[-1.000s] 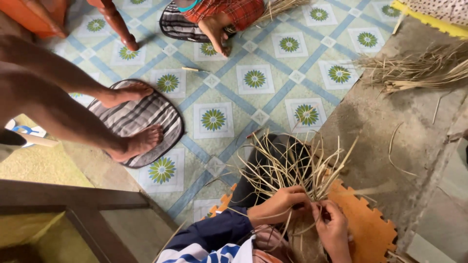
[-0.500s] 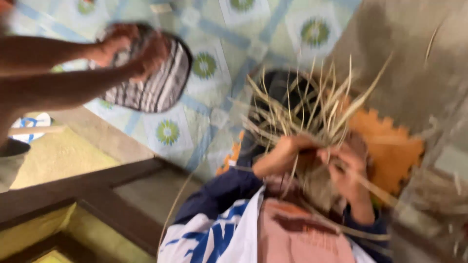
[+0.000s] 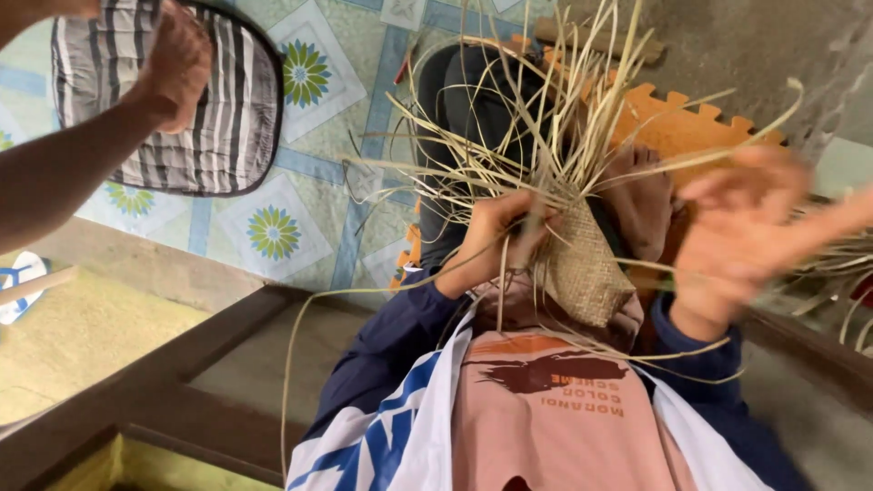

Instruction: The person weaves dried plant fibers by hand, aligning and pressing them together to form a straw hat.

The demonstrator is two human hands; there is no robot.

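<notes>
- the left hand (image 3: pixel 496 227) has its grip closed on the woven piece (image 3: pixel 582 264), at the upper edge of it, where the weave ends and the loose strips begin.
- the woven piece is a small tan mat of tight basket weave; it hangs down from the grip to the person's chest, just over the pink shirt (image 3: pixel 546 418).
- the loose straw strips (image 3: pixel 546 118) fan out up and away from the grip, to all sides; a few long ones bend down past the grip, to the left sleeve.
- the right hand (image 3: pixel 746 227) is to the right of the grip, apart from the woven piece. it is blurred, the fingers look spread, and i cannot tell if it holds a strip.
- some thin strips pass near the right hand and under it.
- behind the strips, farther from the grip, lies an orange foam mat (image 3: pixel 691 118) with toothed edge, on a grey floor.
- left of the grip the floor has tiles (image 3: pixel 300 136) with green flower pattern and blue lines.
- far to the left of the grip there is a striped cushion (image 3: pixel 227 100), grey and white, and the foot of another person (image 3: pixel 173 55) rests on it.
- below the grip a dark wooden frame (image 3: pixel 200 364) crosses the view.
</notes>
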